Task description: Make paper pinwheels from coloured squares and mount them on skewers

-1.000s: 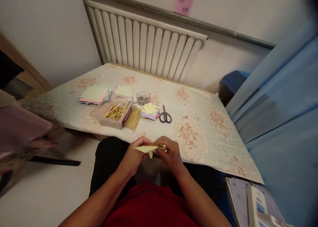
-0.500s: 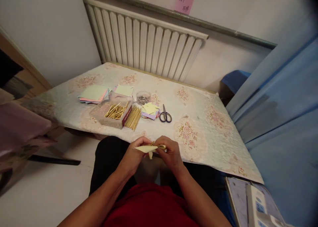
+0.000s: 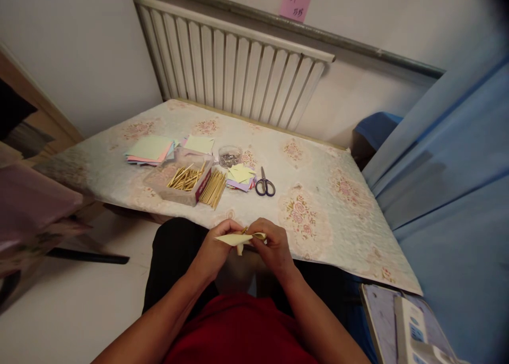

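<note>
Both hands pinch a folded yellow paper (image 3: 234,239) between them, over the lap at the surface (image 3: 318,215) edge. Its long axis runs left to right, the pointed end jutting past the left hand (image 3: 214,250); the right hand (image 3: 274,247) grips the other end.

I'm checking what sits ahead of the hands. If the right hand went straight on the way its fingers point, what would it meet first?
The right hand points left across the folded yellow paper, so it would probably meet the left hand first; both already pinch that paper.

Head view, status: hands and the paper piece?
Left hand and right hand both pinch folded yellow paper piece above lap. Scissors, stick box untouched on table. Nothing obstructing.
</note>
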Demonstrator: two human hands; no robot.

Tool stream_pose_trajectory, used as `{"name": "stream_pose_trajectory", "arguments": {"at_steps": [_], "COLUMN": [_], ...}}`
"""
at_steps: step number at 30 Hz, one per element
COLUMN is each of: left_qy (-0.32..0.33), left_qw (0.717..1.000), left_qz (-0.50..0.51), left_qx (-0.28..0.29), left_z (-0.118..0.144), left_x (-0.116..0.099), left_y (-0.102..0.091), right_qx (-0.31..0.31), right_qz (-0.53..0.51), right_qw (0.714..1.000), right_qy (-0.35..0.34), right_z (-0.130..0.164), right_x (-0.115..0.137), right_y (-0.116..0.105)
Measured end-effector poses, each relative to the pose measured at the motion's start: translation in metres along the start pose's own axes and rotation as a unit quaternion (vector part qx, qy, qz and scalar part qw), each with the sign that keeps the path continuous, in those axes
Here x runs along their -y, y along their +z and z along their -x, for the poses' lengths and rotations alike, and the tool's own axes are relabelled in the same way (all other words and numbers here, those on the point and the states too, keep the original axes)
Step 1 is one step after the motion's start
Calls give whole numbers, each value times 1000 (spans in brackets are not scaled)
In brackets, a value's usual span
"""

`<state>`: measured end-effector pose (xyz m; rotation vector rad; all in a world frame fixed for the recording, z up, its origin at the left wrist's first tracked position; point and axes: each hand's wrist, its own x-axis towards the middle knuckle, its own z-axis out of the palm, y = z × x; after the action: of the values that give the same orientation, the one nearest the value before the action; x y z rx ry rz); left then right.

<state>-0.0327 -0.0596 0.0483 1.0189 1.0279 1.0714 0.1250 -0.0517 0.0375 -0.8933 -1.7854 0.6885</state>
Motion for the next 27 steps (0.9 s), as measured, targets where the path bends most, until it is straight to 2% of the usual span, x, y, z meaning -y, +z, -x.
{"name": "stream_pose_trajectory", "arguments": {"at_steps": [14, 23, 27], "left_qy": [16, 50, 90], "left_qw": [998, 994, 987], "left_qz": [-64, -95, -128], "left_qx": [-1, -1, -19], "left_z": [1, 0, 3], "left_x": [1, 10, 8], "left_y": [-3, -5, -3], "right_qx": [-8, -14, -21], "right_qz": [-12, -55, -67], "right_qw": [1000, 998, 997], "right_qy": [10, 15, 26], "right_z": [1, 2, 2], "right_x": [2, 5, 8], "right_y": [2, 4, 5]}}
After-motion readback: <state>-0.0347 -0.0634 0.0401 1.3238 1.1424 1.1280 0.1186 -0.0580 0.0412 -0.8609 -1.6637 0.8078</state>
